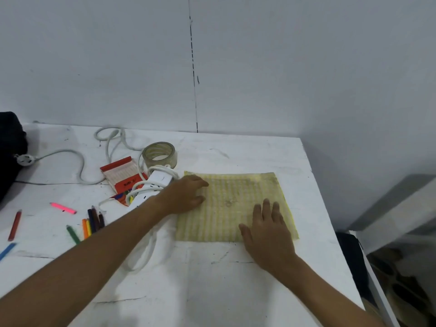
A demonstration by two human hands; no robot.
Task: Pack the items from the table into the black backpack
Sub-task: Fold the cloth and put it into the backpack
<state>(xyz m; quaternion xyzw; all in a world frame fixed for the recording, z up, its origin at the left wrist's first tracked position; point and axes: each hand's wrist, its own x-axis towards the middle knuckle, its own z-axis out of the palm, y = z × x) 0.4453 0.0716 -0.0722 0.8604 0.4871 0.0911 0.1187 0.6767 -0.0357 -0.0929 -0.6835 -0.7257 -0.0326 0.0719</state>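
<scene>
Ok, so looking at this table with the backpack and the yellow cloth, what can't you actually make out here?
Head view only:
- Black backpack: cut off by the left edge; open or zipped cannot be told.
- Power strip: partly hidden under the left hand and forearm.
- Red packet: print too blurred to read.
- Yellow cloth: whether anything lies under it is hidden; both the left hand and right hand rest on it.
- Blue crayon: cut off by the left edge.

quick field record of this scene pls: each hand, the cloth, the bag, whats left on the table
left hand: rests on left side of the cloth, fingers loosely bent
right hand: flat on the cloth's near right part, fingers straight
cloth: yellow checked, spread flat on the white table
black backpack: far left edge, mostly out of frame
unpacked: tape roll, white power strip with cord, red box, coloured pencils, pink marker
</scene>
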